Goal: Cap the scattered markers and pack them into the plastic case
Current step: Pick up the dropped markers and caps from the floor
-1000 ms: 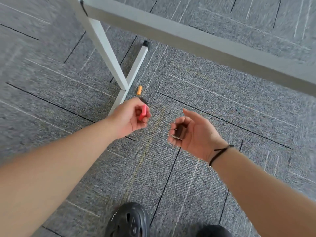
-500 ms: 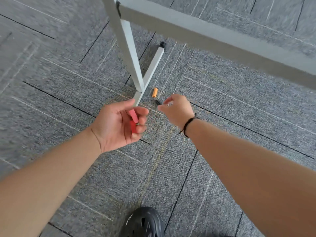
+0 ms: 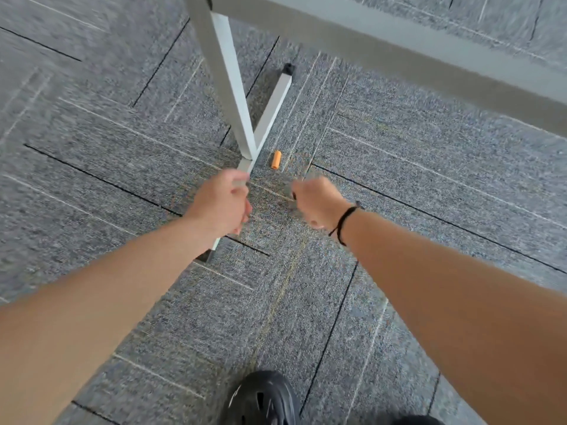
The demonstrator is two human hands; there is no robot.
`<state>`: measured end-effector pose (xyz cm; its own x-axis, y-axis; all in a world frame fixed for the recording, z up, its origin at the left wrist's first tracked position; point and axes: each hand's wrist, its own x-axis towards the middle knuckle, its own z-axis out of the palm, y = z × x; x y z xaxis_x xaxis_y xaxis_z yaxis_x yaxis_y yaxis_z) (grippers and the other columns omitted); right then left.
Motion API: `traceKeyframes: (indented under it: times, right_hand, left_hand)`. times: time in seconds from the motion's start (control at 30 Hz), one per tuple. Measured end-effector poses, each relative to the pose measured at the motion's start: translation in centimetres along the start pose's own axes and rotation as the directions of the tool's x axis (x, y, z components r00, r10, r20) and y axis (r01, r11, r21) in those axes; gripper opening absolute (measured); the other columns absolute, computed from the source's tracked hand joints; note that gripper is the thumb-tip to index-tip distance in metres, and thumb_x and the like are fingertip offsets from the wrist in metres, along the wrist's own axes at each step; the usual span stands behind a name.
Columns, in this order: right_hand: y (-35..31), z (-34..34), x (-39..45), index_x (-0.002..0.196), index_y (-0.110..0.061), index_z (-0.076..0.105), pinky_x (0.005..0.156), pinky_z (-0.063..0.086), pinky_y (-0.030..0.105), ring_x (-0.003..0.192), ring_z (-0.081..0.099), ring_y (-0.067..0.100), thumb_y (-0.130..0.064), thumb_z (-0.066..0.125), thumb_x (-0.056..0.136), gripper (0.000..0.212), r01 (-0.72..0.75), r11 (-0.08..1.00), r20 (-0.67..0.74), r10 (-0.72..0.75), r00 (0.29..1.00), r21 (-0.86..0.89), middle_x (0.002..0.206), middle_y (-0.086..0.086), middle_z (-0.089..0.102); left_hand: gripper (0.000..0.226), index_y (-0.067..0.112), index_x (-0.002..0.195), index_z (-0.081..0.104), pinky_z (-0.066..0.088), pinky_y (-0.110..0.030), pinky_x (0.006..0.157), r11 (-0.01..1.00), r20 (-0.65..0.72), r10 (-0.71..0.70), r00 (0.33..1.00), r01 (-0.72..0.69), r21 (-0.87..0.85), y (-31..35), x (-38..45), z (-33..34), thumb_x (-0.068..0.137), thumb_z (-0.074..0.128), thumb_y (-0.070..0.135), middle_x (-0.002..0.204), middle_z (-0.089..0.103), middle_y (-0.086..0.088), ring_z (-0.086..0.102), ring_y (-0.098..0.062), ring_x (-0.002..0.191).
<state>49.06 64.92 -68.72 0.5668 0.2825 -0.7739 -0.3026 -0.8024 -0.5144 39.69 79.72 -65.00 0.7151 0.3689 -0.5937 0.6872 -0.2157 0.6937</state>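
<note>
While both hands, the left hand (image 3: 222, 204) and right hand (image 3: 316, 200), are curling closed on contents that cannot be told, an orange cap (image 3: 275, 159) is lying uncollected on the carpet (image 3: 429, 185) just beyond them, leaving capping and packing undone.

One orange cap (image 3: 276, 159) lies on the carpet (image 3: 399, 185). Two hands show: the left hand (image 3: 219, 204) and the right hand (image 3: 317, 202), both blurred. One black cord (image 3: 343, 220) circles the right wrist. One table leg (image 3: 228, 78) stands on one floor bar (image 3: 270, 115). One black shoe (image 3: 260, 397) is plain; a second dark shape at the bottom edge cannot be told.
</note>
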Motion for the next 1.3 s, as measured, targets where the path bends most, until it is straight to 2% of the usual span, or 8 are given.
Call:
traceKeyframes:
  times: [0.17, 0.33, 0.53, 0.83, 0.93, 1.0, 1.1, 1.3]
  right_hand:
    - [3.7, -3.0, -5.1, 0.068, -0.019, 0.040, 0.042, 0.017, 0.023, 0.046, 0.020, 0.014, -0.023, 0.031, 0.092, 0.026, -0.246, 0.534, 0.367, -0.132, 0.921, 0.809, 0.056, -0.003, 0.028]
    - [4.8, -4.8, -8.3, 0.070, -0.017, 0.039, 0.043, 0.018, 0.023, 0.045, 0.028, 0.013, -0.024, 0.033, 0.085, 0.017, -0.296, 0.341, 0.404, -0.312, 0.860, 0.892, 0.060, -0.001, 0.033]
    - [5.9, -5.7, -10.6, 0.070, -0.015, 0.038, 0.046, 0.018, 0.024, 0.048, 0.028, 0.014, -0.025, 0.024, 0.088, 0.025, -0.302, 0.245, 0.370, -0.311, 0.876, 0.921, 0.063, 0.002, 0.036]
    - [7.1, -5.8, -11.8, 0.069, -0.014, 0.043, 0.056, 0.033, 0.031, 0.057, 0.037, 0.019, -0.025, 0.030, 0.085, 0.023, -0.283, 0.214, 0.335, -0.270, 0.903, 0.935, 0.070, 0.010, 0.047]
    - [7.2, -5.9, -12.4, 0.073, -0.012, 0.045, 0.061, 0.041, 0.034, 0.061, 0.044, 0.022, -0.024, 0.033, 0.086, 0.021, -0.277, 0.239, 0.340, -0.282, 0.897, 0.931, 0.074, 0.011, 0.050]
    - [7.2, -6.4, -13.1, 0.078, -0.011, 0.049, 0.065, 0.044, 0.035, 0.064, 0.047, 0.023, -0.022, 0.036, 0.087, 0.019, -0.279, 0.274, 0.357, -0.297, 0.885, 0.920, 0.077, 0.010, 0.052]
    - [7.3, -8.0, -15.2, 0.083, -0.008, 0.053, 0.070, 0.052, 0.035, 0.070, 0.053, 0.024, -0.017, 0.039, 0.087, 0.017, -0.281, 0.354, 0.398, -0.320, 0.860, 0.892, 0.080, 0.011, 0.055]
    - [6.5, -12.2, -22.9, 0.086, -0.006, 0.055, 0.077, 0.054, 0.035, 0.080, 0.060, 0.029, -0.009, 0.058, 0.072, 0.015, -0.120, 0.683, 0.497, -0.388, 0.776, 0.721, 0.088, 0.016, 0.059]
  left_hand:
    - [0.046, 0.007, 0.140, 0.042, 0.044, -0.031, 0.059, 0.789, 0.014, 0.284, 0.959, -0.241, 0.564, 2.4, 2.5, 3.0, 0.096, 0.049, -0.003, 0.111, 0.060, -0.015, 0.058, -0.023, 0.083]
    - [0.037, 0.007, 0.127, 0.038, 0.037, -0.039, 0.050, 0.512, 0.037, 0.362, 0.931, -0.232, 0.827, 3.9, 3.8, 4.9, 0.093, 0.033, -0.007, 0.129, 0.046, -0.036, 0.058, -0.038, 0.072]
    - [0.039, -0.004, 0.131, 0.041, 0.055, -0.054, 0.081, 0.249, 0.074, 0.412, 0.908, -0.190, 0.950, 3.3, 5.8, 6.3, 0.092, 0.041, -0.004, 0.128, 0.047, -0.031, 0.050, -0.051, 0.118]
    - [0.030, -0.001, 0.121, 0.045, 0.041, -0.036, 0.064, 0.236, 0.131, 0.394, 0.910, -0.237, 0.942, 2.1, 5.5, 6.8, 0.091, 0.047, -0.002, 0.123, 0.057, -0.025, 0.061, -0.032, 0.088]
    - [0.011, 0.006, 0.092, 0.051, 0.040, -0.031, 0.061, 0.650, 0.081, 0.260, 0.962, -0.236, 0.723, 2.6, 5.0, 6.5, 0.099, 0.043, 0.009, 0.082, 0.058, -0.010, 0.043, -0.020, 0.065]
    - [0.015, 0.009, 0.089, 0.051, 0.035, -0.024, 0.041, 0.993, 0.174, -0.034, 0.984, 0.013, 0.117, 3.6, 3.5, 6.3, 0.096, 0.039, 0.003, 0.068, 0.048, -0.005, 0.039, -0.013, 0.049]
    - [0.020, 0.004, 0.099, 0.056, 0.037, -0.020, 0.035, 0.820, 0.515, -0.096, 0.852, 0.361, -0.445, 6.0, -1.6, 5.5, 0.090, 0.039, 0.000, 0.075, 0.057, -0.011, 0.051, -0.015, 0.055]
    - [0.034, 0.000, 0.097, 0.069, 0.060, -0.031, 0.057, 0.553, 0.710, 0.038, 0.703, 0.577, -0.601, 10.6, -11.7, 4.6, 0.095, 0.042, 0.021, 0.091, 0.069, -0.020, 0.071, -0.027, 0.073]
